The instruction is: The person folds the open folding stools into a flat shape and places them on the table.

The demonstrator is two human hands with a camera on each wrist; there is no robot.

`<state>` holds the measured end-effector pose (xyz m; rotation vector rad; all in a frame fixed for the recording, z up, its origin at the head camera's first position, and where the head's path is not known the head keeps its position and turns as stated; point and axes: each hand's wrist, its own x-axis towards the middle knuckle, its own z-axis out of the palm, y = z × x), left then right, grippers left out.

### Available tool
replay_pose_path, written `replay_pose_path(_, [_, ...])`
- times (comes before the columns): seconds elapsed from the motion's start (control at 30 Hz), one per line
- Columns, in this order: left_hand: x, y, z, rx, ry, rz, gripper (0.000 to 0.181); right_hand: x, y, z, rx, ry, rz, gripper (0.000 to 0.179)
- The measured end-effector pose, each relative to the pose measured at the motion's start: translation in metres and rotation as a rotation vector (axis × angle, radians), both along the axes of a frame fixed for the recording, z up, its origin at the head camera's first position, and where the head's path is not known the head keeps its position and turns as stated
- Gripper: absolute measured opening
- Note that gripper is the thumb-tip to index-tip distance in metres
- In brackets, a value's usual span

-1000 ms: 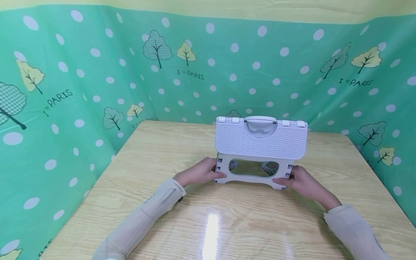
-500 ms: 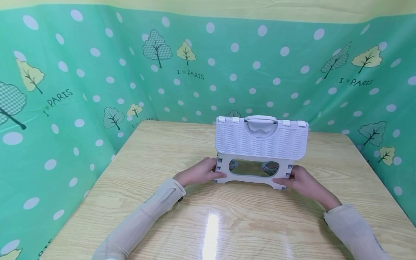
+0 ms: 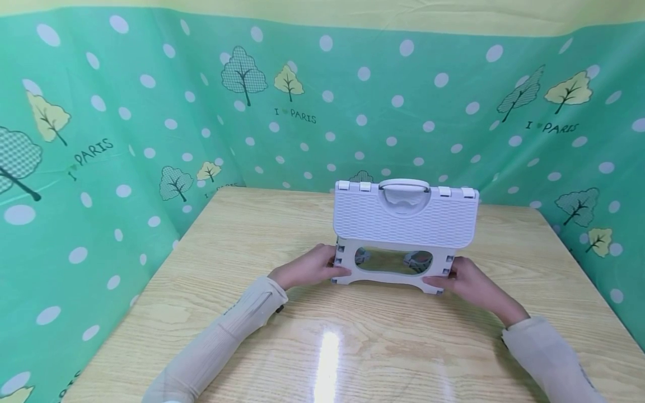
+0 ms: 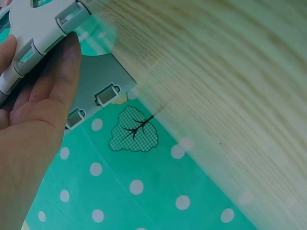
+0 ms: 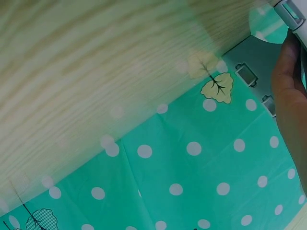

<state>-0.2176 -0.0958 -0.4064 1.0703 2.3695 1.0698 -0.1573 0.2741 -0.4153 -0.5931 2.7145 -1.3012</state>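
A pale plastic folding step stool (image 3: 373, 221) stands on the wooden table in the head view, its textured top panel tilted toward me. A carry handle (image 3: 403, 183) shows along the top edge. Below it, the leg panel (image 3: 385, 277) has an oval opening. My left hand (image 3: 314, 265) grips that panel's left side, thumb in front and fingers behind; the left wrist view shows the fingers (image 4: 62, 72) behind it. On the opposite side, my right hand (image 3: 468, 282) holds the panel likewise, its thumb near the lower corner. The right wrist view catches only part of this hand (image 5: 290, 91).
The wooden table (image 3: 242, 347) extends around the stool, with a bright light reflection in front. A green dotted cloth (image 3: 302, 134) printed with trees hangs behind and along both sides.
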Motion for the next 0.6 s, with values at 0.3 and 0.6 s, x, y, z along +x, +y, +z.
replay_pose_path(0.3, [0.0009, -0.0006, 0.0019, 0.010, -0.010, -0.012, 0.042, 0.0008, -0.0012, 0.0012, -0.003, -0.003, -0.007, 0.038])
replay_pose_path(0.6, [0.0006, -0.0007, 0.0016, 0.013, -0.016, -0.014, 0.040, 0.0009, -0.0016, 0.0016, -0.002, -0.001, -0.002, 0.039])
